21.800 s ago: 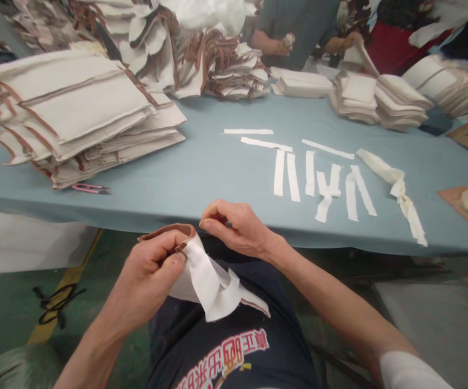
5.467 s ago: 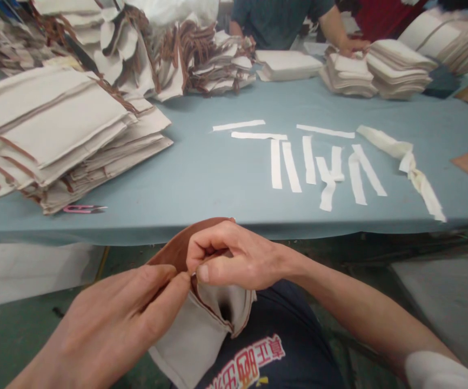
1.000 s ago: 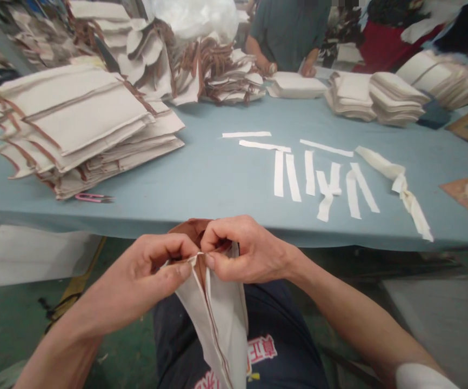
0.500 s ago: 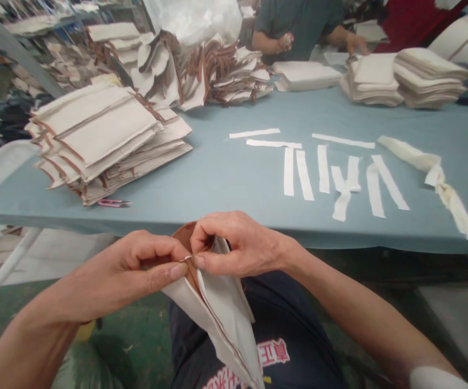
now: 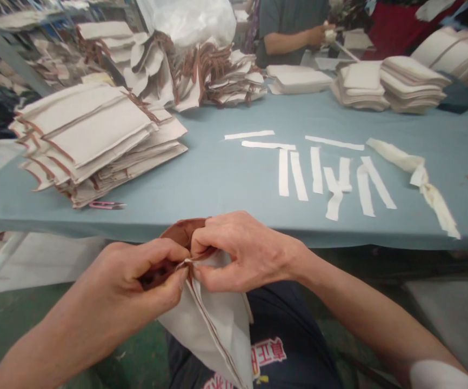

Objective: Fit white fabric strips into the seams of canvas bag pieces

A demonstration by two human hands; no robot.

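Observation:
A cream fabric piece with brown edging hangs over my lap in front of the table edge. My left hand pinches its upper seam between thumb and fingers. Right beside it, my right hand pinches the same seam, the fingertips of both hands nearly touching. Brown material curves up behind my fingers. The exact spot between the fingertips is partly covered.
On the blue-green table lie a stack of cream pieces, pink snips, white strips and a twisted cream strip. More fabric stacks stand at the back, where another person's arm shows.
Both hands still pinch the seam; my left fingers are more curled and more brown material shows behind them. The view has shifted slightly, and the other person's arms have moved.

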